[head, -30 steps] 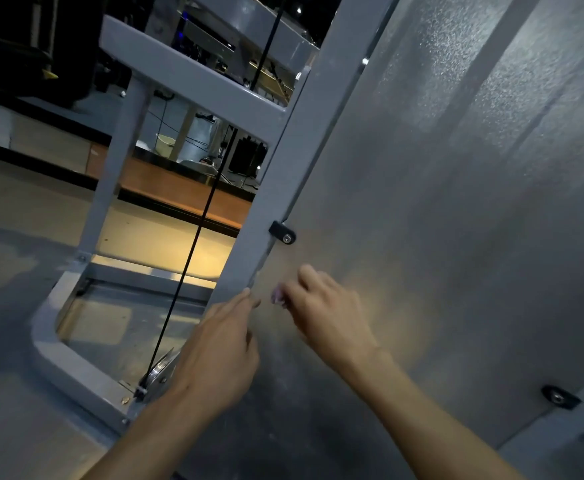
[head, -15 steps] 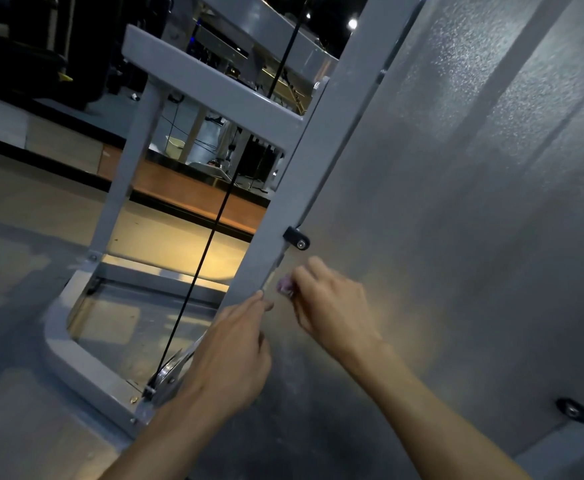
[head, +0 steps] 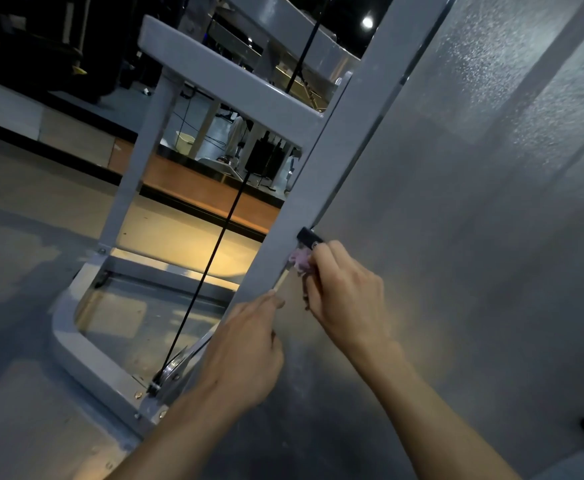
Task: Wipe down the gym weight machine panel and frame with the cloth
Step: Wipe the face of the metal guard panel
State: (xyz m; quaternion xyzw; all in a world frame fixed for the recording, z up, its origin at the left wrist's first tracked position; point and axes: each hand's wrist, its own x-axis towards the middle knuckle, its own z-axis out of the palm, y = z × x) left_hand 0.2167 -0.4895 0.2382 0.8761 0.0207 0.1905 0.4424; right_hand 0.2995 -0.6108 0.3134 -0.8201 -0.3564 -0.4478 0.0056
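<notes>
Centre of the frame: our right hand [head: 344, 299] pinches a small wad of pink cloth [head: 300, 259] in curled fingers and holds it against the seam where the grey frame post [head: 321, 174] meets the textured panel [head: 474, 220], just below the black clip [head: 308, 238]. Our left hand [head: 245, 355], lower centre, pinches the bottom end of a thin pale stick [head: 281, 281] that runs up along the seam toward the cloth; whether the cloth is wound on its tip we cannot tell.

Step in hand, as we judge it: working dirt out of the seam near the clip.

How we would do it well:
- Keep the cloth bunched small so it reaches into the gap rather than riding over it.
- Let the stick guide along the seam line; steady it low, press lightly, since it looks thin enough to snap.
- Work round the clip rather than across it, so the cloth does not snag on its screw.
- Stay off the black cable [head: 221, 244], left of the post.

Panel to the right shows a dusty sheen; the broad wipe looks not yet done there.
</notes>
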